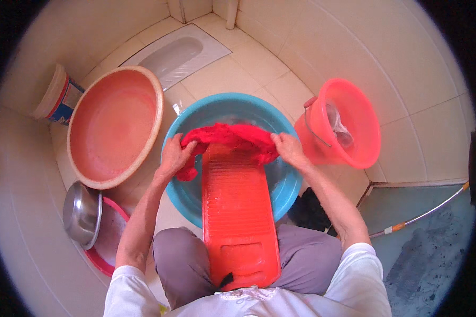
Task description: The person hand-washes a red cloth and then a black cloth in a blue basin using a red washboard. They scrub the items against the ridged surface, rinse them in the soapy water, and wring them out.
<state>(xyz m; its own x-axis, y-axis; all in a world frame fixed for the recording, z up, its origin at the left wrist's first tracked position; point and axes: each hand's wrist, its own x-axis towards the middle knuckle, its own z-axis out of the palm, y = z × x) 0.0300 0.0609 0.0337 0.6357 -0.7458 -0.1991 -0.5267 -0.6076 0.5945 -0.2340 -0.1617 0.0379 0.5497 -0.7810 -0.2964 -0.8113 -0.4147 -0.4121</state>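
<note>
A wet red cloth (234,134) is stretched between my two hands over the upper end of a red plastic washboard (238,198). My left hand (176,154) grips the cloth's left end, and a loose part hangs below it. At the other end, my right hand (289,148) holds the cloth near the basin's right rim. The washboard slopes from my lap into a blue plastic basin (230,99). What lies in the basin beneath the cloth is mostly hidden. A small black piece (226,280) rests on the washboard's near end.
A large orange basin (115,126) leans at left, by a labelled bucket (59,97). Below it are a metal bowl (83,214) and a pink basin (109,237). At right stand a pink bucket (349,123) with a clear item inside, dark cloth (309,210) and a hose (428,212). A squat toilet (174,53) is beyond.
</note>
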